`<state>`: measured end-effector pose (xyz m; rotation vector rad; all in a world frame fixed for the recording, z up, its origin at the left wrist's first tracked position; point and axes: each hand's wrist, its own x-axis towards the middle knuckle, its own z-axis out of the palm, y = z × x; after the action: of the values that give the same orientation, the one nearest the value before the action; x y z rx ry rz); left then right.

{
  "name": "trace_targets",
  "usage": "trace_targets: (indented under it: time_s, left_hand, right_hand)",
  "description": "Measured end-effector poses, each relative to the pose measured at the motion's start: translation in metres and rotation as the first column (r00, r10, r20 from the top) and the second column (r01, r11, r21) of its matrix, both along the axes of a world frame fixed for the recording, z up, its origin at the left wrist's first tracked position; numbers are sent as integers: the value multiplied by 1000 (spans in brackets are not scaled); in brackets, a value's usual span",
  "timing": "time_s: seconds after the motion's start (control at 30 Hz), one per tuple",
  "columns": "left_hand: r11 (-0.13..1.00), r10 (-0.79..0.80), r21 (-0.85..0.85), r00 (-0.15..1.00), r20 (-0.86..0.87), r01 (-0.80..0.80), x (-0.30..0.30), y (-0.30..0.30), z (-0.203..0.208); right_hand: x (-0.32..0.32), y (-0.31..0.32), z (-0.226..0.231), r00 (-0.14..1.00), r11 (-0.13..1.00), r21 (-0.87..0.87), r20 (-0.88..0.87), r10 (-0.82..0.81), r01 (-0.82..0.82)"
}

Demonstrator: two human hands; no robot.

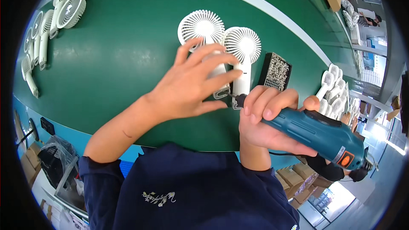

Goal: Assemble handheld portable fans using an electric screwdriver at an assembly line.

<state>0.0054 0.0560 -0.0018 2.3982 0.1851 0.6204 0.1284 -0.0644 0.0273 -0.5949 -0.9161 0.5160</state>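
In my right hand (pixel 272 117) I grip a blue-green electric screwdriver (pixel 311 130), fingers and thumb wrapped around its body. Its dark bit points left, at the handle bottoms of two white handheld fans; whether it touches a screw is too small to tell. My left hand (pixel 191 83) is over the handle of the left fan (pixel 202 27), fingers spread and slightly bent, hiding much of that handle. Beside it lies the right fan (pixel 243 47), its handle pointing toward me. Both have round ribbed heads on the far side.
A black tray (pixel 263 69) of small metal screws stands right of the fans on the green table (pixel 123 59). More white fans (pixel 70 10) lie at the far left, and a cluster of fans (pixel 334 87) sits at the right edge. A cable hangs below my right hand.
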Motion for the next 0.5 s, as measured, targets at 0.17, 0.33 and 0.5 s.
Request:
trace_targets:
  time_s: [0.17, 0.33, 0.5]
  left_hand:
    - [999, 27, 41, 997, -67, -24, -3, 6, -10]
    - [999, 47, 17, 998, -51, -46, -4, 2, -11]
    - [998, 62, 23, 997, -47, -61, -6, 0, -13]
  right_hand:
    - [-4, 3, -6, 998, 1000, 4, 69, 10, -11]
    - [-8, -2, -13, 995, 999, -23, 100, 25, -23]
    - [-12, -1, -15, 990, 998, -44, 134, 44, -38]
